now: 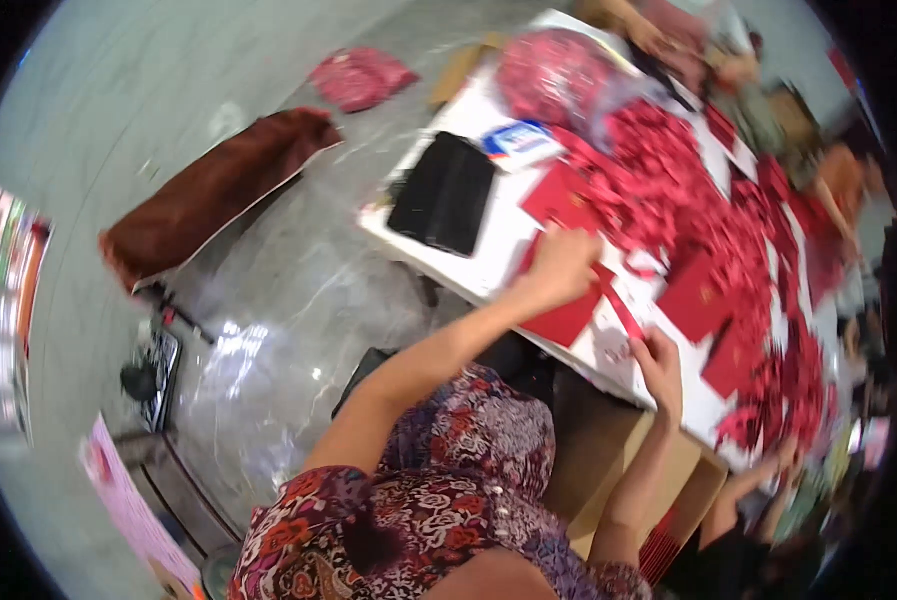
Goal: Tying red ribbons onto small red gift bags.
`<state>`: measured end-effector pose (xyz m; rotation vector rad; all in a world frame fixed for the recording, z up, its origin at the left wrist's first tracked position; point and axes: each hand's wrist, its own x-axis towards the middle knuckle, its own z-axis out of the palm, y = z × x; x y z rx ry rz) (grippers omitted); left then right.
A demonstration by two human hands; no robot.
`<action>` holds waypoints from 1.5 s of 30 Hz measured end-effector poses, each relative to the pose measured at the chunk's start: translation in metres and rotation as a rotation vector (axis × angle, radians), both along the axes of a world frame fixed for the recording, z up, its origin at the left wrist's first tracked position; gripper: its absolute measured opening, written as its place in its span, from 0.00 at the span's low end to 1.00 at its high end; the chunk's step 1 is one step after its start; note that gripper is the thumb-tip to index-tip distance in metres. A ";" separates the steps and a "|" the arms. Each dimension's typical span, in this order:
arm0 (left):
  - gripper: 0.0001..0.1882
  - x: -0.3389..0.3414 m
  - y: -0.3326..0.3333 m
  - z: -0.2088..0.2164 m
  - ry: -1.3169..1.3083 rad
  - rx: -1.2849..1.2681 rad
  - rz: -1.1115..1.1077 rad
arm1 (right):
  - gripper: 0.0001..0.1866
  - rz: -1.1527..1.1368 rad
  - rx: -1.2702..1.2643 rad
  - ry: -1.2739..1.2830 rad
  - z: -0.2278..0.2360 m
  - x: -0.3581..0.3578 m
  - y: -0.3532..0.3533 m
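One red ribbon — in the right hand

At least four red cards; pink ribbons, too heaped to count; one blue-and-white packet; one long brown bundle; one white surface.

on my feed i see: ribbon, pinkish red | cards, deep red | table, white | bundle, black | dress, red-purple-white floral | floor, marbled grey
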<state>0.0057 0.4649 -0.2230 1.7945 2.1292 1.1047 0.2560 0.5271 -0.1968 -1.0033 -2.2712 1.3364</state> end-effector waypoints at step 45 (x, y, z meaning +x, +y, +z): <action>0.18 0.046 -0.046 -0.033 -0.762 -0.086 -0.073 | 0.11 -0.146 0.284 0.338 -0.049 -0.065 -0.044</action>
